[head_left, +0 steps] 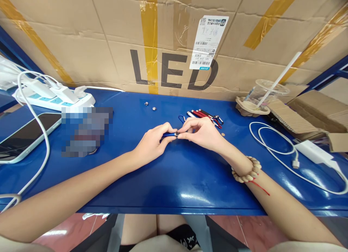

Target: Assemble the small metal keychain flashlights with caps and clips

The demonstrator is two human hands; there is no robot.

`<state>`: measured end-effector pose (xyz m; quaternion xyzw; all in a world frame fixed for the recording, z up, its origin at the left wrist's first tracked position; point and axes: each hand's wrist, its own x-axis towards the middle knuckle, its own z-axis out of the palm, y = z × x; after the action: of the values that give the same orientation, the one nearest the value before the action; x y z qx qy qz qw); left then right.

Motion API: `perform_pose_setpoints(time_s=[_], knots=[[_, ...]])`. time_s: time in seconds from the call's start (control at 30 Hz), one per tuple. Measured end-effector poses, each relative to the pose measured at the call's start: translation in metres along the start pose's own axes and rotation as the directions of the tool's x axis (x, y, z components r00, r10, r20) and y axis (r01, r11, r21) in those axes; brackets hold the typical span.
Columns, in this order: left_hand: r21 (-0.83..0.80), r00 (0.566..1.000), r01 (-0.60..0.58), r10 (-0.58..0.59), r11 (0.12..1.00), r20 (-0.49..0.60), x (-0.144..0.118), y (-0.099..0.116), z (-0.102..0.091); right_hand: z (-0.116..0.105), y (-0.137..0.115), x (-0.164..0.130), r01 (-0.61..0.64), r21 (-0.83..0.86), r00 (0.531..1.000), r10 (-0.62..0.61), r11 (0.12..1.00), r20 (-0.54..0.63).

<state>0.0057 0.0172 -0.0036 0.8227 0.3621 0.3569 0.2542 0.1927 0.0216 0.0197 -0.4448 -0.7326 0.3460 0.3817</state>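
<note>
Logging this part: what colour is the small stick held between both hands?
Blue stick, metal tip; seen in the head view.

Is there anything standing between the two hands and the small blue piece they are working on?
Nothing visible does. The left hand and the right hand both already pinch the blue piece between their fingertips, above the blue table. The pile of red and black pieces lies behind the right hand, apart from it.
</note>
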Motion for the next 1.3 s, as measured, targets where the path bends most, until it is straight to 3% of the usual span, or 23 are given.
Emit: perform_pose_setpoints(time_s=[0.17, 0.27, 0.37, 0.53, 0.63, 0.83, 1.3], knots=[[0.002, 0.997, -0.029, 0.029, 1.0, -0.07, 0.0014, -0.0007, 0.001, 0.0051, -0.0008, -0.0015, -0.147, 0.136, 0.989, 0.145, 0.98, 0.021], [-0.045, 0.997, -0.031, 0.028, 0.999, -0.065, 0.0019, 0.0001, 0.0005, 0.0043, -0.0019, -0.0018, -0.267, 0.189, 0.964, 0.257, 0.945, 0.072], [-0.083, 0.999, -0.036, 0.032, 0.996, -0.043, 0.0025, 0.0029, -0.0006, 0.0029, -0.0017, -0.0014, -0.297, 0.237, 0.954, 0.278, 0.925, 0.111], [-0.086, 0.999, -0.009, 0.004, 0.996, -0.052, 0.004, 0.0058, -0.001, 0.005, -0.0001, -0.0012, -0.202, 0.189, 0.979, 0.203, 0.961, 0.016], [-0.053, 0.999, -0.011, 0.008, 0.999, -0.042, 0.0046, 0.0061, -0.0015, 0.0062, 0.0007, -0.0012, -0.07, 0.162, 0.995, 0.081, 0.984, -0.065], [-0.026, 1.0, 0.017, -0.017, 1.0, -0.004, 0.0041, 0.0082, -0.0039, 0.0025, 0.0038, 0.0002, 0.146, 0.127, 0.985, -0.133, 0.981, -0.108], [-0.053, 0.999, 0.02, -0.017, 0.998, 0.041, 0.0046, 0.0084, -0.0045, 0.0019, 0.0075, 0.0008, 0.175, 0.092, 0.981, -0.165, 0.98, -0.102]])
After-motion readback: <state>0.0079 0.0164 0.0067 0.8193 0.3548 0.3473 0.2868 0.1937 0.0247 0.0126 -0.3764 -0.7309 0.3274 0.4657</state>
